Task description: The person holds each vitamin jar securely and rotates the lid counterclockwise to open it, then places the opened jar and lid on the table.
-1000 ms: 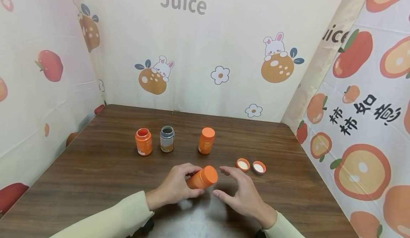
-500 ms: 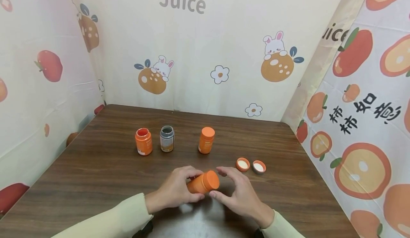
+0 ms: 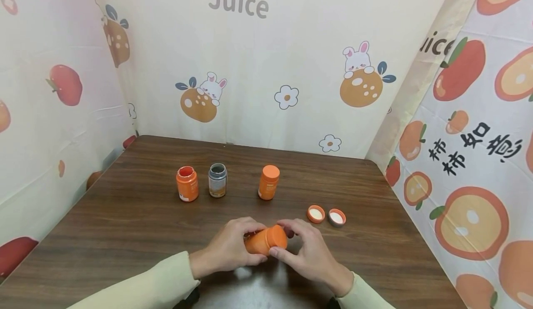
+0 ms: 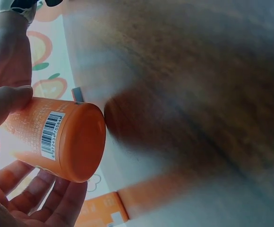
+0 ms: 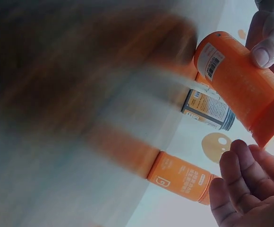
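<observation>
My left hand [image 3: 231, 246] grips an orange capped supplement bottle [image 3: 257, 243] around its body, tilted with its cap [image 3: 277, 236] towards the right. A barcode label [image 4: 53, 135] shows near the bottle's base in the left wrist view. Beside the cap is my right hand [image 3: 312, 253], thumb at its near side and fingers bent loosely about its far side. In the right wrist view the right fingers [image 5: 238, 177] appear just apart from the cap; whether the thumb touches it I cannot tell. Behind the hands, another capped orange bottle [image 3: 268, 183] stands upright.
An uncapped orange bottle [image 3: 187, 185] and an uncapped grey bottle [image 3: 217, 181] stand at the back left. Two lids, one orange [image 3: 315, 213] and one grey-and-orange [image 3: 336, 217], lie inside up to the right on the wooden table [image 3: 137, 216]. Patterned curtains [image 3: 250, 54] surround it.
The held bottle has tilted closer to level and its cap has shifted down and right. My right hand has come in leftward, so its thumb and fingers now flank the cap.
</observation>
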Tool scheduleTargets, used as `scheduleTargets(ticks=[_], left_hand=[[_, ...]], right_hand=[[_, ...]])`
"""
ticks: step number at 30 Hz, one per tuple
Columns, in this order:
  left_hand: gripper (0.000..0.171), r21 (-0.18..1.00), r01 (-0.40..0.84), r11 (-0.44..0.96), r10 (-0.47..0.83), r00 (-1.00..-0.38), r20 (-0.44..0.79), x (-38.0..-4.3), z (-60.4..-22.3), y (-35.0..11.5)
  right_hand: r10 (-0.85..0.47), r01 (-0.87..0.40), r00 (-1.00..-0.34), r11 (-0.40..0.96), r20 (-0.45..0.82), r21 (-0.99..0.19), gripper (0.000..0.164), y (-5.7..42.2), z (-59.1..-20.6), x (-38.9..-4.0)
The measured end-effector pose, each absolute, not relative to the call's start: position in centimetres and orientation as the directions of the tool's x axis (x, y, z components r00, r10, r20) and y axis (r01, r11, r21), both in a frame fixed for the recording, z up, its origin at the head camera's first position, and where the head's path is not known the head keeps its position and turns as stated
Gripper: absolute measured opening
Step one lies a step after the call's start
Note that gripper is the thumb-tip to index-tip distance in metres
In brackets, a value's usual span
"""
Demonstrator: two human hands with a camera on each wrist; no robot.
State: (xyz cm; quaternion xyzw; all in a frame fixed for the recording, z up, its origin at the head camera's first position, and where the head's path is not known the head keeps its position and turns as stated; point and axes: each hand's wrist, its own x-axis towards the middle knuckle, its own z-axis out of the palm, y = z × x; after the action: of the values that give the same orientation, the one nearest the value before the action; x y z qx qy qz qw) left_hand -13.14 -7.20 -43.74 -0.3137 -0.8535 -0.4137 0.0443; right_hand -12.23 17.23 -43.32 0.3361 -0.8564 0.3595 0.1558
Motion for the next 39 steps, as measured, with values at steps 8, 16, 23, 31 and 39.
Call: scheduleTargets(ticks=[8,16,23,31,39], left_hand=[[0.05,0.675,0.576,0.461,0.513,-0.794,0.327,-13.17,-43.58,-7.2],[0.05,0.664,0.584,0.467,0.533,-0.785,0.316,-13.28,-43.46,-7.21],[0.048,0.66,0.576,0.483,0.561,-0.782,0.271,-13.54,-43.25,-7.26],[0.048,0.657,0.56,0.505,0.564,-0.79,0.24,-13.58,-43.11,-7.25],[0.049,0.657,0.543,0.522,0.571,-0.795,0.203,-13.61,-42.89,-7.24]], right_hand=[[-0.475,-0.711,-0.703,0.487,0.53,-0.507,0.043,17.17,-43.35,-12.26],[-0.483,-0.715,-0.699,0.484,0.528,-0.504,0.042,17.2,-43.31,-12.24],[-0.491,-0.722,-0.692,0.479,0.529,-0.5,0.042,17.28,-43.4,-12.28],[-0.498,-0.734,-0.679,0.462,0.539,-0.498,0.042,17.32,-43.37,-12.31],[-0.514,-0.747,-0.664,0.437,0.543,-0.5,0.043,17.41,-43.21,-12.32]])
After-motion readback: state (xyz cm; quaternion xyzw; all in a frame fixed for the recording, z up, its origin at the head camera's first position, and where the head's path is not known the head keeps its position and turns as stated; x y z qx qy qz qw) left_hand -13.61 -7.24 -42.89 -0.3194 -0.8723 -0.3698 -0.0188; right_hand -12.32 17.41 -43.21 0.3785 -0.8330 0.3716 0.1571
